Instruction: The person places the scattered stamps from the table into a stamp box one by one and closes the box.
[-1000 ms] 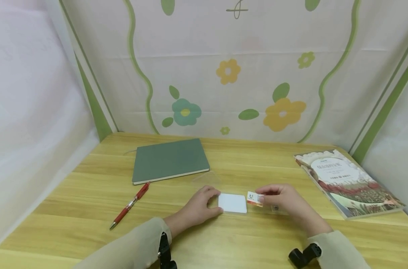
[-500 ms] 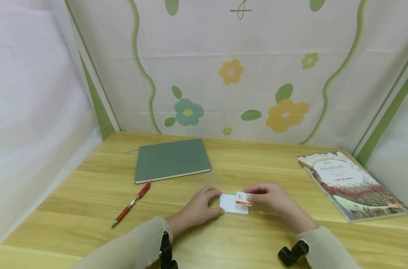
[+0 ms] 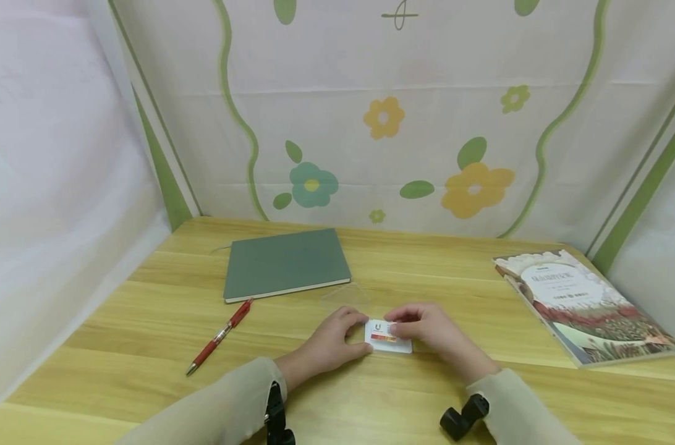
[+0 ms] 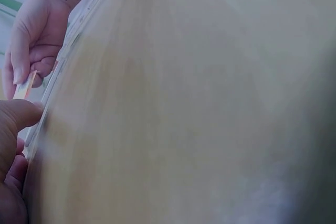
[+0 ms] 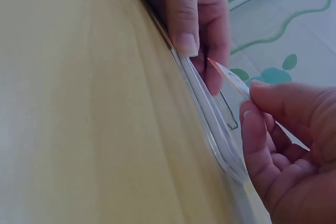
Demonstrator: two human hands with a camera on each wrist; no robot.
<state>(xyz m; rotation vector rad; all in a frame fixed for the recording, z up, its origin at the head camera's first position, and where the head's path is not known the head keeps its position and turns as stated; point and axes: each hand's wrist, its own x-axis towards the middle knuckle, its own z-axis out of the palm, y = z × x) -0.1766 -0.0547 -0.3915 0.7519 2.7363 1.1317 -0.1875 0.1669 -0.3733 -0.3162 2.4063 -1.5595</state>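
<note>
My left hand point(image 3: 333, 342) holds the left end of a flat white rectangular case point(image 3: 399, 348) between thumb and fingers, flat on the table. In the right wrist view, the white case point(image 5: 210, 114) appears edge-on, with clear plastic along its rim. My right hand point(image 3: 426, 330) pinches a small printed card point(image 3: 379, 332) between thumb and fingertips. White with a logo and a red-orange band, the card point(image 5: 231, 78) is tilted just above the case in the right wrist view. Whether its lower edge touches the case I cannot tell.
A clear plastic sheet or lid point(image 3: 345, 296) lies behind my left hand, close to a green notebook point(image 3: 286, 262). The red pen point(image 3: 219, 337) lies to the left. At the right stands no upright thing; a flat illustrated book point(image 3: 585, 306) lies there. A flower-printed curtain point(image 3: 326, 123) closes the back.
My right hand has moved left with the small card, from beside the white case to over it. The left hand keeps its hold on the case.
</note>
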